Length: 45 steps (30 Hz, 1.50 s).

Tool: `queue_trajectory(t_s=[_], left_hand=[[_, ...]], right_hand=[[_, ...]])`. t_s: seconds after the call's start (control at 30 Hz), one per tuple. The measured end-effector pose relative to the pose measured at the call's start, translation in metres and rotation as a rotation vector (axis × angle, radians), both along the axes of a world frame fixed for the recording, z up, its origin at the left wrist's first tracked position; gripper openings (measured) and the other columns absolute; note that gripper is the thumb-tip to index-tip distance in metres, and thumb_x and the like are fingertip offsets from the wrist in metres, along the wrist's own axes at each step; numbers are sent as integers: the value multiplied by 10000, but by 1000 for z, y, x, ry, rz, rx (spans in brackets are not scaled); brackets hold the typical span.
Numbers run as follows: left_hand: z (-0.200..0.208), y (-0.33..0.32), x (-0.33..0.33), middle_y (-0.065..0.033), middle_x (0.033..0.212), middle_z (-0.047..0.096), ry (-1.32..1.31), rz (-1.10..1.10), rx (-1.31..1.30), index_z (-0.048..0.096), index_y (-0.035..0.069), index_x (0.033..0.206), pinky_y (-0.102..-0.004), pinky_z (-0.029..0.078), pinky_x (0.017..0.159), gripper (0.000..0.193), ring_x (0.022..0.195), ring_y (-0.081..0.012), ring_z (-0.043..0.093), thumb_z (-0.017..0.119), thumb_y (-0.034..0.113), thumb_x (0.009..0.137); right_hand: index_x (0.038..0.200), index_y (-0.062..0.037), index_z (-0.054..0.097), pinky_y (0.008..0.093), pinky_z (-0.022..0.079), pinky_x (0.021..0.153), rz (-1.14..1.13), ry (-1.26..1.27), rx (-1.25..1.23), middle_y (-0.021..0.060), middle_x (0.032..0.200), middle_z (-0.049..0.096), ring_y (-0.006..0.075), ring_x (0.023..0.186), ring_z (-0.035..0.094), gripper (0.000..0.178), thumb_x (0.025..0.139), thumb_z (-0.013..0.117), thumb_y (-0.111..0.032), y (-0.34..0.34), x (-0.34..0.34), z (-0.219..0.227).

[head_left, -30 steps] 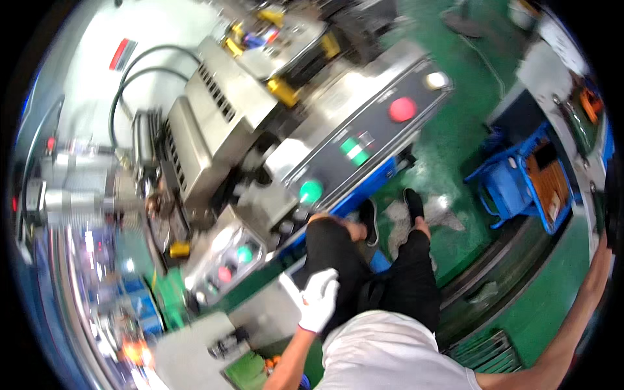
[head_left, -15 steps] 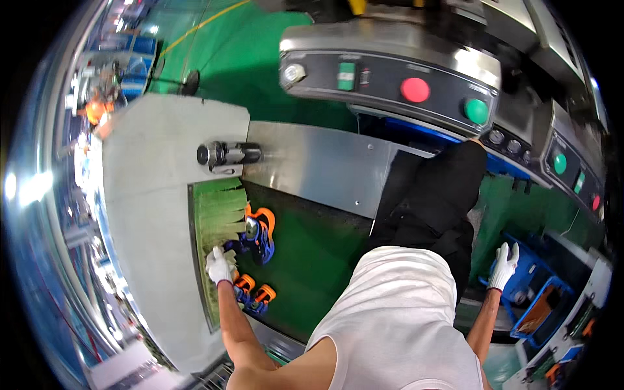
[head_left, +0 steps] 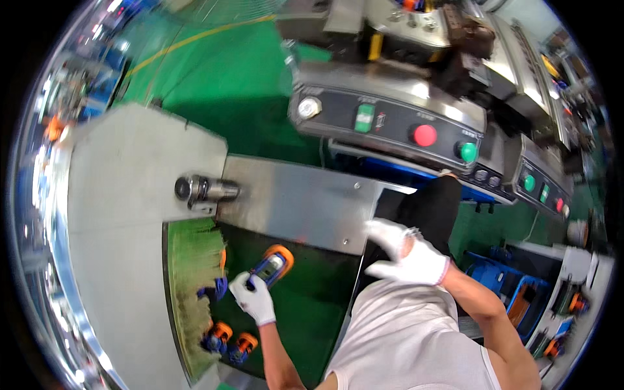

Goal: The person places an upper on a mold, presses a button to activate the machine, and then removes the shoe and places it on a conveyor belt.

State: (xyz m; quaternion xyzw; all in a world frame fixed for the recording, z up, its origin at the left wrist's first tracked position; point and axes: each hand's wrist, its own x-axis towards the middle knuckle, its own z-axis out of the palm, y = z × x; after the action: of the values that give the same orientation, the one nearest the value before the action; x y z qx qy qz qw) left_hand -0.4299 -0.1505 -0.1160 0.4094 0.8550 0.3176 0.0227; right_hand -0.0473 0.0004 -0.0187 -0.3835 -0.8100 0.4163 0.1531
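Just beyond the left grip juts the orange-and-blue piece, held by its near end.

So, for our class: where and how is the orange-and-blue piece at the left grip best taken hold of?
Likely best at its blue end, from the lower left, pinched across its sides, where the left grip meets it. The orange-and-blue piece is longish and slants: the blue end faces that grip, the rounded orange end points up and right, away from it.
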Motion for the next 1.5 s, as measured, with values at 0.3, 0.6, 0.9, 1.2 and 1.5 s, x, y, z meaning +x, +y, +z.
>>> queue_trajectory(t_s=[0.3,0.6,0.9,1.2,1.5], left_hand=[[120,162,191,-155,1070,684,-277,-1101,181,691,34,1038,-422,582,877,271,991,-331,701,829,37,804],[232,341,258,-219,1414,627,1,-1231,470,626,16,1391,-463,458,1143,471,1320,-392,600,727,90,937],[163,580,338,-227,1575,495,338,-1035,-4,470,53,1549,-506,402,1172,641,1431,-394,505,597,388,1017],[140,684,374,-230,1305,628,684,-886,-194,553,167,1482,-554,497,1027,697,1197,-429,651,729,434,863],[265,563,269,-177,1236,714,156,-1006,288,601,-12,1373,-399,527,1019,599,1118,-292,689,830,221,871]], right_hand=[[1298,18,589,457,586,789,-215,90,-28,226,1077,708,405,937,718,541,856,756,-244,19,-8,3],[1463,-29,536,322,602,773,-957,1184,-756,116,1162,716,206,937,731,646,861,768,-9,-72,138,28],[1635,-5,302,358,546,916,-1079,1623,-620,166,1497,566,233,1141,655,950,801,756,-1,-118,178,-2],[1665,7,251,378,426,1141,-1090,1500,-797,130,1633,450,229,1402,516,957,842,737,-16,-104,184,32],[1621,-148,420,395,529,1022,-1163,1279,-657,105,1396,649,204,1181,651,883,825,766,14,-54,161,31]])
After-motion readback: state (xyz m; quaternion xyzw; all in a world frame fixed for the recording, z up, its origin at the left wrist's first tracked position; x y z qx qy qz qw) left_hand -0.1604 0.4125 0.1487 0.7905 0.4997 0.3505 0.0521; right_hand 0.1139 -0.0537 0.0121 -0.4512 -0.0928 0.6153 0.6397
